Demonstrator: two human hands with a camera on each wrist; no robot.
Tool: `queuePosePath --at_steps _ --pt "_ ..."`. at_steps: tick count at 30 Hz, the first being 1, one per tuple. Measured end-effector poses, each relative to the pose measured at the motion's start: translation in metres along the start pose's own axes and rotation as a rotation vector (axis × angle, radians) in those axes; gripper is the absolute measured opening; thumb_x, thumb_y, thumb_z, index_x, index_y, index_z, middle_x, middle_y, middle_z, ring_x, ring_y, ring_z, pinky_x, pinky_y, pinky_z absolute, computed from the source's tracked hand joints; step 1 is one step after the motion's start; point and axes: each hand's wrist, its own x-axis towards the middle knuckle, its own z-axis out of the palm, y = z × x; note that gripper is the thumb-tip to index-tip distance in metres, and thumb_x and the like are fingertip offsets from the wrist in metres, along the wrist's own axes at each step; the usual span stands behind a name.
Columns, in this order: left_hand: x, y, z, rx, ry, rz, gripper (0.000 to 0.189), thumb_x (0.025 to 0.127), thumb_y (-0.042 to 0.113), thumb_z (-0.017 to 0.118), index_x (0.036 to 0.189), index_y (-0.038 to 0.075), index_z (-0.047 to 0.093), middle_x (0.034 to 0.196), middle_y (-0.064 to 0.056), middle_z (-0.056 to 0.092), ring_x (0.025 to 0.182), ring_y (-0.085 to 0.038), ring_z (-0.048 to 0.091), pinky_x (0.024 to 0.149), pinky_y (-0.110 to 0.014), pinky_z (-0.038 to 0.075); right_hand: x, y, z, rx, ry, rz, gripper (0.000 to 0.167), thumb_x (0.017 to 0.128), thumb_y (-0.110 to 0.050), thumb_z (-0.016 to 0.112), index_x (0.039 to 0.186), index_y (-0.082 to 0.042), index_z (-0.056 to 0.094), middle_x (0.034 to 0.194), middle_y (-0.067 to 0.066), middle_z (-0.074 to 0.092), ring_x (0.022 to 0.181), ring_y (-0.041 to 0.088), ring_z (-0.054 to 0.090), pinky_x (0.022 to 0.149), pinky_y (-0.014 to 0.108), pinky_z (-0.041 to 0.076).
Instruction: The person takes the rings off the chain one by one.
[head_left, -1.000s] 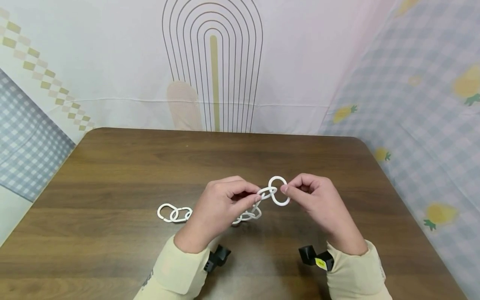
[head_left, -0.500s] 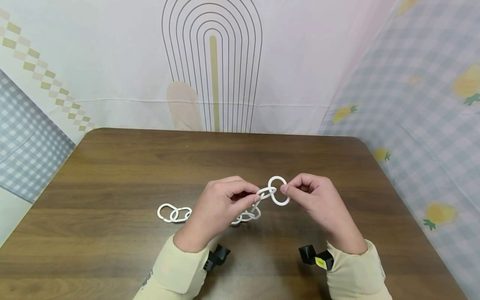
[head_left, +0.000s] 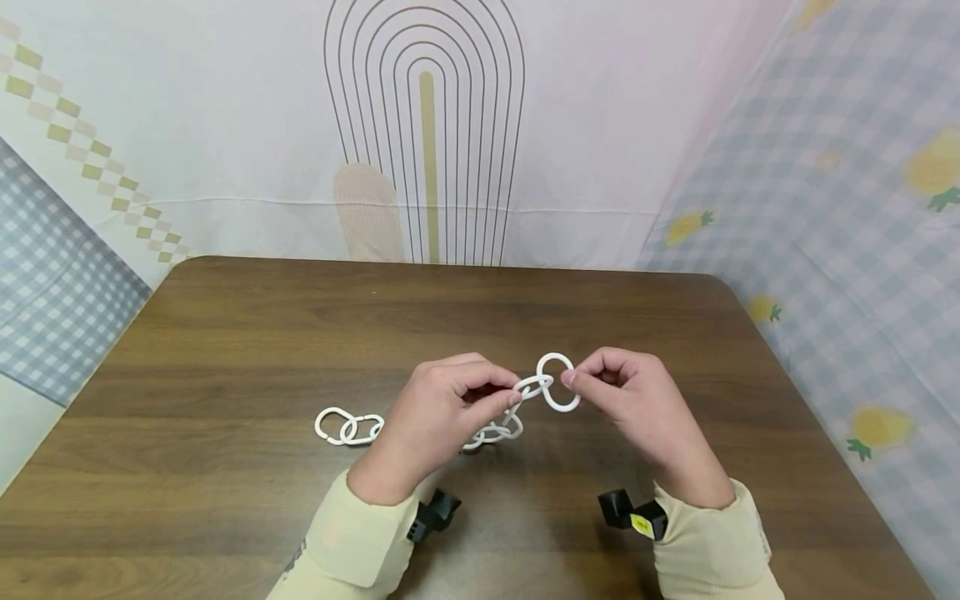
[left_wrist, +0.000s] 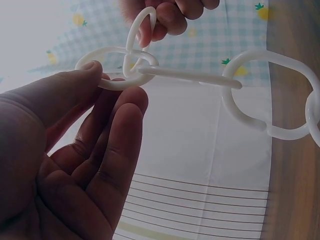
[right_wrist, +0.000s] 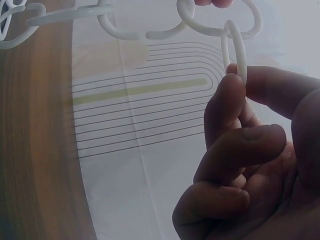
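Wood-grain table (head_left: pixel 285 342), pale patterned cloth (head_left: pixel 600 125) behind

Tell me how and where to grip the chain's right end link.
Likely best: pinch the end link by its right rim, coming from the right. In the head view its left rim threads the next link, pinched by the left hand. The right hand pinches there.

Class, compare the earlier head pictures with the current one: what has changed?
Nothing visibly changed: no link was taken or released. The left hand still pinches a white link, the right hand the end link; the links at left stayed put.
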Motion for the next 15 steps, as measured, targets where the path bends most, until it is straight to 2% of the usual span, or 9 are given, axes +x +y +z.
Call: queuePosePath --at_steps 15 --pt "-0.0006 -0.0004 -0.0005 0.012 -0.007 -0.008 0.005 0.087 0.013 0.08 0.091 0.015 0.079 0.083 0.012 0.068 0.07 -0.001 0.058 0.064 -0.02 0.051 0.0005 0.0008 0.0 -0.026 0.002 -0.006 0.019 0.092 -0.023 0.074 0.082 -0.008 0.07 0.068 0.002 0.061 0.058 0.014 0.047 0.052 0.029 0.041"
